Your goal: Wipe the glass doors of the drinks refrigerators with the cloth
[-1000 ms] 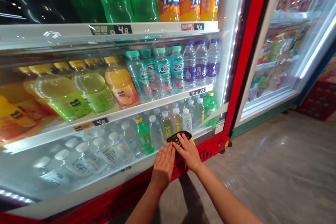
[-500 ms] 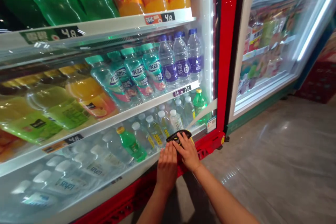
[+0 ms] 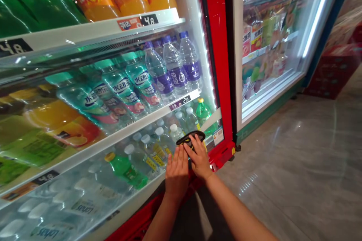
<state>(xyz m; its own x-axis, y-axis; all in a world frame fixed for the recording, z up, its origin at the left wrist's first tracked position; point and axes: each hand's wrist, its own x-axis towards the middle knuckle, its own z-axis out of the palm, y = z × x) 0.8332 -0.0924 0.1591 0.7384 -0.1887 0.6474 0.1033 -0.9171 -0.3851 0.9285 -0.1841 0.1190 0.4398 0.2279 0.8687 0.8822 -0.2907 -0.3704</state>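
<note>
A black oval object with yellow marks [image 3: 189,139] rests at the lower right of the glass front of a red-framed drinks cooler [image 3: 216,45]. My right hand [image 3: 199,158] has its fingers over the object and appears to grip it. Beside it, my left hand [image 3: 177,175] is open with fingers stretched out side by side, fingertips at the object's lower edge. Behind the glass stand clear bottles with white caps [image 3: 175,131] and a green bottle with a yellow cap [image 3: 204,112]. The object's underside is hidden.
Purple-capped bottles [image 3: 173,60] and teal-capped bottles [image 3: 120,83] stand on the shelf above. A second lit cooler with a pale frame [image 3: 236,56] is at the right. The grey floor [image 3: 296,158] shows below it, with red boxes [image 3: 329,69] beyond.
The view has shifted, and the cooler's contents appear further left. Both hands and the black object have moved rightward and slightly up relative to the shelves.
</note>
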